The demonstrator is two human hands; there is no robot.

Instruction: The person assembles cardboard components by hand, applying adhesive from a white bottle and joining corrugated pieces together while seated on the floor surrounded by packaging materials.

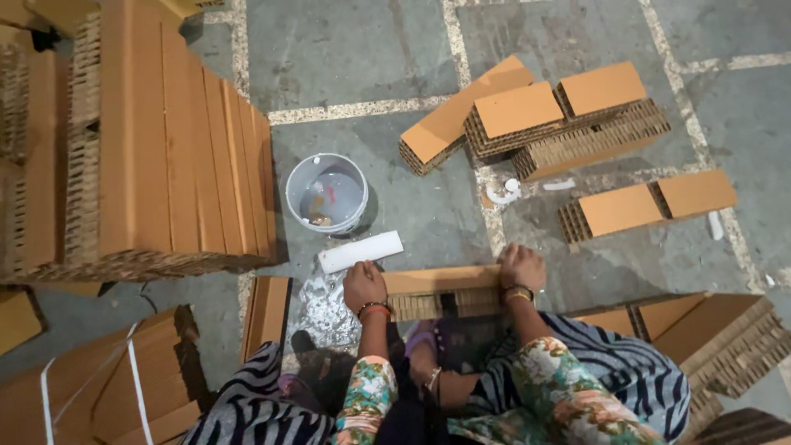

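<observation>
A long block of brown honeycomb cardboard (437, 288) lies across in front of me, its corrugated side facing me. My left hand (363, 285) presses on its left end, fingers curled over the top edge. My right hand (521, 267) grips its right end. Both wrists wear bangles. A white roller-shaped piece (360, 251) lies on the floor just beyond my left hand. My knees, in striped cloth and floral sleeves, sit below the block.
A white bucket (326, 194) with a little liquid stands on the concrete floor ahead. A tall stack of cardboard slabs (156, 140) fills the left. Several loose cardboard blocks (527, 115) lie at the upper right, more (651, 206) to the right. Crumpled foil (323, 309) lies near my left knee.
</observation>
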